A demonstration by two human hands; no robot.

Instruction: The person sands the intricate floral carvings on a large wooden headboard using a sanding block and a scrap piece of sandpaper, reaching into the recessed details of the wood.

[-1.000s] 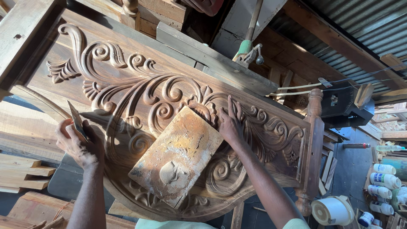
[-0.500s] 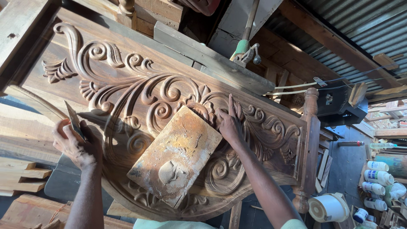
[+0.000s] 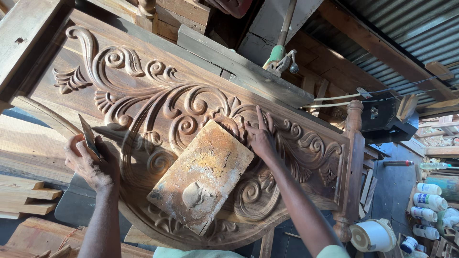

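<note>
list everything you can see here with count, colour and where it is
carved panel: 1, brown wood with scrollwork, fills the middle
flat block: 1, tan and dusty, lying on the carving
turned post: 1, brown, right end of the panel
planks: several, pale wood, lower left
bucket: 1, white, lower right
bottles: several, white, far right
blade: 1, thin, dark, in the left hand
left hand: grips the blade at the panel's edge
right hand: fingers spread, pressing on the carving

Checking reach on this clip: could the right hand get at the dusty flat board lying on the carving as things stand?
Probably yes. The right hand rests on the carved panel just past the flat board's upper corner, with nothing between them. It looks empty.
</note>
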